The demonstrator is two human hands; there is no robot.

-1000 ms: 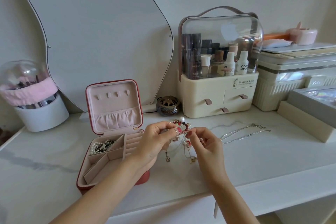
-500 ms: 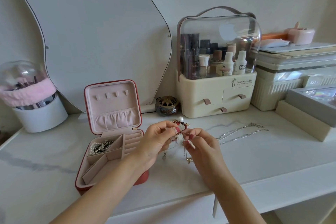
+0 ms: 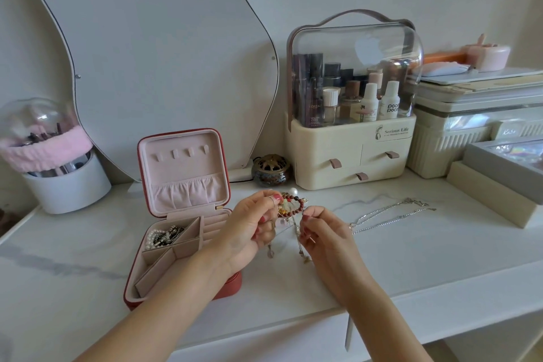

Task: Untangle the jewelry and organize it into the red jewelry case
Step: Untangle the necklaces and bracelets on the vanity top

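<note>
- Nearest the camera, both forearms reach in over the table (image 3: pixel 411 267) edge, wrists raised so the work hangs above the marble top.
- Right hand (image 3: pixel 329 236): fingers curled, thumb and forefinger pinching a thin chain that dangles from the knot.
- Left hand (image 3: pixel 249 229): fingers curled, fingertips holding the tangled jewelry (image 3: pixel 291 207), a red bead bracelet with a pearl and fine chains caught in it.
- The tangle looks light and limp; the chains seem thin enough to kink or snap, so a loose pull at a free end seems wiser than tugging.
- Left of the hands, the red case (image 3: pixel 179 214) stands open, some beads already in its far-left compartment.
- Farther right, silver necklaces (image 3: pixel 390 214) lie flat.
</note>
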